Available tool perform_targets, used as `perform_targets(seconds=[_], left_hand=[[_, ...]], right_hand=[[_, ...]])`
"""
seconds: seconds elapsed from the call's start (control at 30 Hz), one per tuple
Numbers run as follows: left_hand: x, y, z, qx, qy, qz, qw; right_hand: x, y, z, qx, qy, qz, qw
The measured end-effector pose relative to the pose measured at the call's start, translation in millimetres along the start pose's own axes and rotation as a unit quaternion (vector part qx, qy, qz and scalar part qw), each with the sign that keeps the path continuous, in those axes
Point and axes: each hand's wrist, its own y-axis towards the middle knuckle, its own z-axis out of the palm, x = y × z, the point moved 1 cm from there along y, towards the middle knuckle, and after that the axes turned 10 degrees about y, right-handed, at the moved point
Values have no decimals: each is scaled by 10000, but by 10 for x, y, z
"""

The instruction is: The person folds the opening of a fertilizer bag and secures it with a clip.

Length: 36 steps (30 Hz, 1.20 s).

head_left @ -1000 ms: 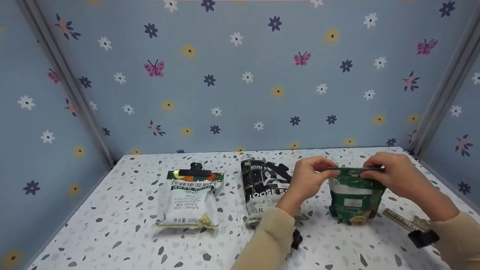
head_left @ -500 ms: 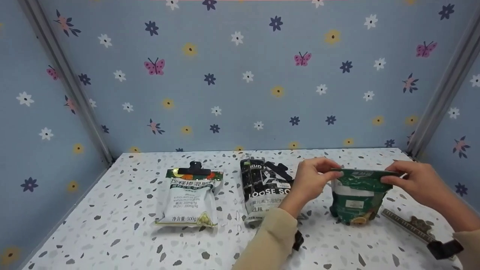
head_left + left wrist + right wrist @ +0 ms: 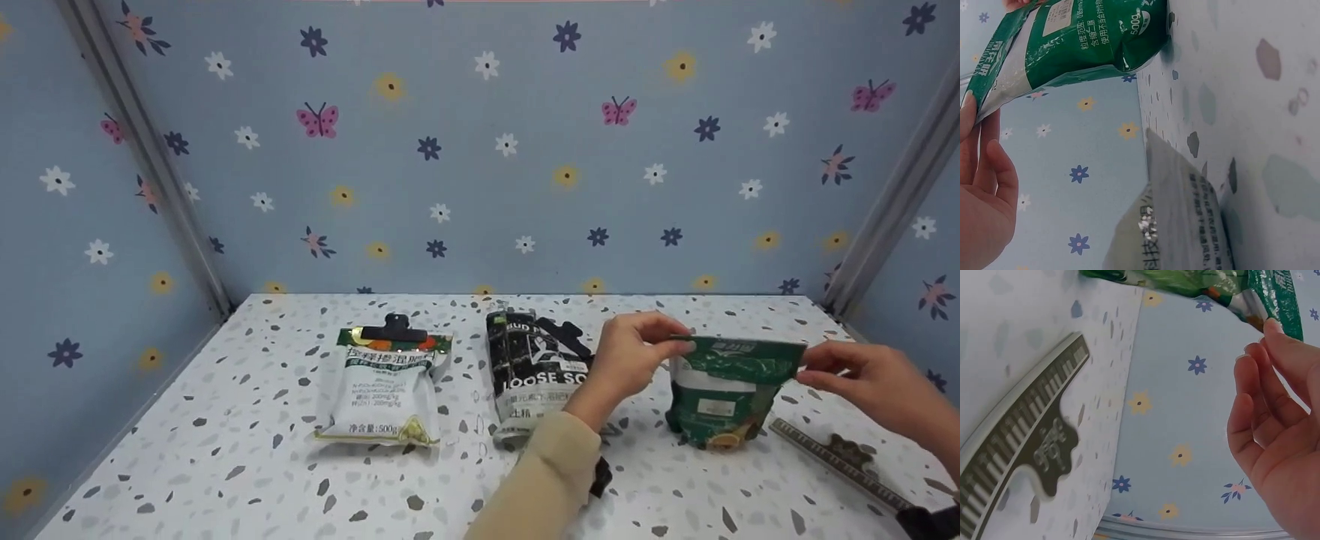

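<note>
A green plastic pouch (image 3: 727, 401) stands upright on the right of the table, its top edge stretched flat. My left hand (image 3: 626, 356) pinches the pouch's upper left corner between thumb and fingers. On the opposite side, the right hand (image 3: 874, 375) has thumb and index finger on the edge just below the upper right corner. In the right wrist view, that thumb (image 3: 1283, 340) overlaps the pouch's edge (image 3: 1275, 295), while the other fingers are bent and hold nothing. The left wrist view shows the pouch's printed face (image 3: 1095, 34) beyond the left fingers.
A white bag (image 3: 386, 397) with a black clip (image 3: 394, 330) lies at left. The black-and-white bag (image 3: 529, 375) beside my left forearm has another black clip (image 3: 566, 337). Near the right hand lies a brown ruler-like strip (image 3: 840, 461) with piano-key markings and a wavy edge.
My right hand has slid rightward along the pouch's top to its right edge, then slightly down. The top edge now shows its full width. The left hand keeps its pinch.
</note>
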Motion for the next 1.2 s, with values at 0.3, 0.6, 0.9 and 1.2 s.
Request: perform_targets(seconds=[0.3, 0.6, 0.9, 1.2], left_hand=[[12, 10, 9, 38, 62, 15, 10000], [12, 13, 16, 9, 0, -33, 10000], [19, 13, 13, -79, 18, -81, 9999], [23, 6, -8, 30, -85, 50, 9999]], right_hand=[[-338, -59, 0, 837, -169, 819, 9930], [-646, -89, -10, 1678, -560, 1660, 9701], [-717, -103, 50, 2077, -723, 1958, 9557], [-616, -113, 32, 2444, -361, 1986, 9484]])
